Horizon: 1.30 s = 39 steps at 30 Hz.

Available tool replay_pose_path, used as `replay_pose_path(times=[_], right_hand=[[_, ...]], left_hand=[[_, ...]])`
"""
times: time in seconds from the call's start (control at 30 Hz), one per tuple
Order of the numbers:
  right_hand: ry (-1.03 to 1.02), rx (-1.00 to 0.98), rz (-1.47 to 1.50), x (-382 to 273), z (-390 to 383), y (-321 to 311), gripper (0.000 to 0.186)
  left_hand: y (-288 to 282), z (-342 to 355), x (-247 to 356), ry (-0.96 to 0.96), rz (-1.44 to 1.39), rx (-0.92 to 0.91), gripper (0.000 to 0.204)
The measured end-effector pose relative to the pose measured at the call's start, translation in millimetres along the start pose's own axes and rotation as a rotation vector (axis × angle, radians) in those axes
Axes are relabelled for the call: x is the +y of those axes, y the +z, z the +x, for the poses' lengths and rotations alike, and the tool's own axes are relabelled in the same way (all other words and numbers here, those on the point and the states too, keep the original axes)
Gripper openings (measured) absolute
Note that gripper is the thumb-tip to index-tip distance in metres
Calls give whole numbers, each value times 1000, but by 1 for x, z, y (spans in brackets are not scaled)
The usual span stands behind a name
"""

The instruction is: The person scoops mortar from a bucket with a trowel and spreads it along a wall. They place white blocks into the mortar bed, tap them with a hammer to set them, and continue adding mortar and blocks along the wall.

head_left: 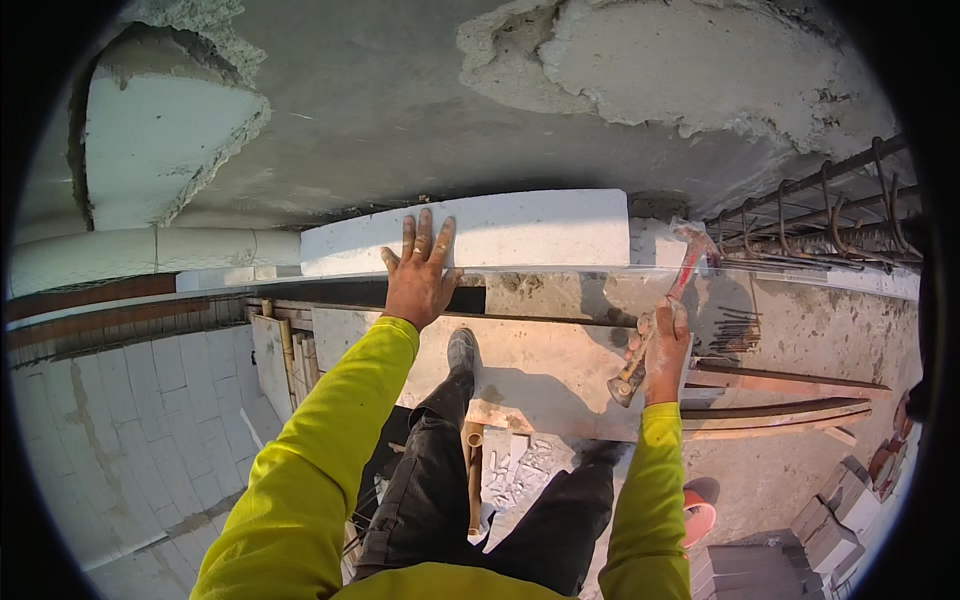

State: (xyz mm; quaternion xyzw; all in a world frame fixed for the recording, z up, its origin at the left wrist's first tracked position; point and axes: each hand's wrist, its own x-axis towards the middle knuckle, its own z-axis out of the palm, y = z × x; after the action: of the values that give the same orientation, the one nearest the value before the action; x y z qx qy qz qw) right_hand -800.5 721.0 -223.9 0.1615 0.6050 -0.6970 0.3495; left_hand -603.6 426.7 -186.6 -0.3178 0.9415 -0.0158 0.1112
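A long white lightweight block [530, 228] lies along the top of the wall in front of me. My left hand [420, 280] rests on it, fingers spread and palm down. To the right, my right hand [665, 345] is closed around the grip of a hammer [687, 272] with a red shaft. The hammer's head is up by the block's right end, over a smaller pale piece [652, 243]; whether it touches cannot be made out. The lower end of the grip sticks out below my fist.
Steel rebar [830, 215] juts in at the right. Below are a plank platform [550, 370] under my feet, timber boards [780, 415], a bamboo pole [475, 480], white rubble [515, 470], a pink bucket [698, 515] and stacked grey blocks [830, 540]. A rough concrete wall [380, 110] rises ahead.
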Motion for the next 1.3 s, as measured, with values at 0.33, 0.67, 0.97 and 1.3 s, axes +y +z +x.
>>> replay_pose_path(times=[0.33, 0.67, 0.97, 1.3], right_hand=[[36, -136, -221, 15, 5, 1, 22], [-780, -369, -1114, 67, -104, -94, 49], [-1013, -959, -1703, 32, -46, 60, 46], [-1002, -698, -1646, 8, -26, 83, 46]], left_hand=[[-16, -2, 1, 9, -28, -80, 90], [-20, 17, -69, -375, -253, -74, 100], [-26, 32, -71, -383, -213, -150, 100], [-24, 33, -70, -414, -226, -171, 100]])
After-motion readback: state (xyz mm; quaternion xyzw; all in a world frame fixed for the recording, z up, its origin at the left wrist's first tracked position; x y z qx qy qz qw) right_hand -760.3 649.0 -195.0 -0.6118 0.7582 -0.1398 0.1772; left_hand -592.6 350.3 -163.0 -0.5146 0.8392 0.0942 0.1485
